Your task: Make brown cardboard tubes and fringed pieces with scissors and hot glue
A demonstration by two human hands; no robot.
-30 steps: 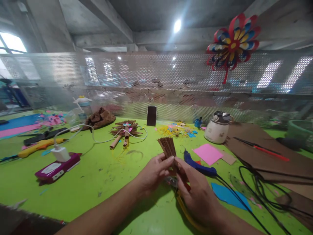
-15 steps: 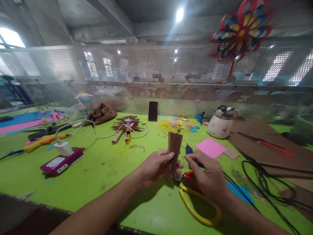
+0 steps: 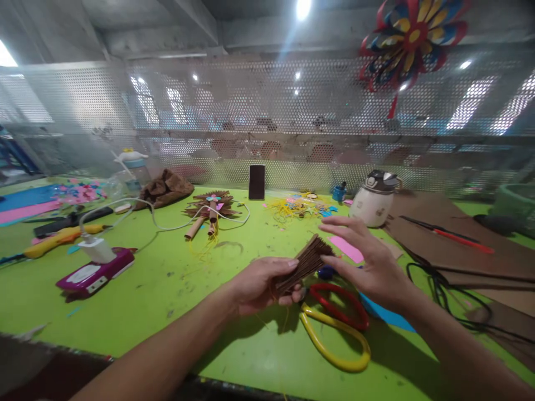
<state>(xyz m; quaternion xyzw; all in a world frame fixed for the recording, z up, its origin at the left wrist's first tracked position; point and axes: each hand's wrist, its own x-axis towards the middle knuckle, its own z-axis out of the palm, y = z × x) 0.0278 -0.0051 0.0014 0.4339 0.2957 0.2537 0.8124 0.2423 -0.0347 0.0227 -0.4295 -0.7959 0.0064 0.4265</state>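
A folded bundle of thin brown paper strips (image 3: 307,260) leans to the upper right, its lower end pinched between the thumb and fingers of my left hand (image 3: 265,283). My right hand (image 3: 368,264) is at the bundle's upper right, fingers spread, the thumb at or very near the fanned edge. Scissors with one red and one yellow handle (image 3: 363,348) lie on the green table just below my right hand. Thin yellow thread hangs beneath my left hand.
A purple power strip (image 3: 96,275) with a white plug and a yellow tool (image 3: 62,240) lie left. A brown paper flower (image 3: 215,206), phone (image 3: 256,182) and yellow thread scraps (image 3: 292,208) sit behind. To the right are a white jug (image 3: 373,203), brown sheets (image 3: 434,223) and black cable (image 3: 438,289).
The bundle has tilted from upright to the right in my left hand. My right hand has risen and spread its fingers, uncovering the red scissor handle. The view has shifted slightly.
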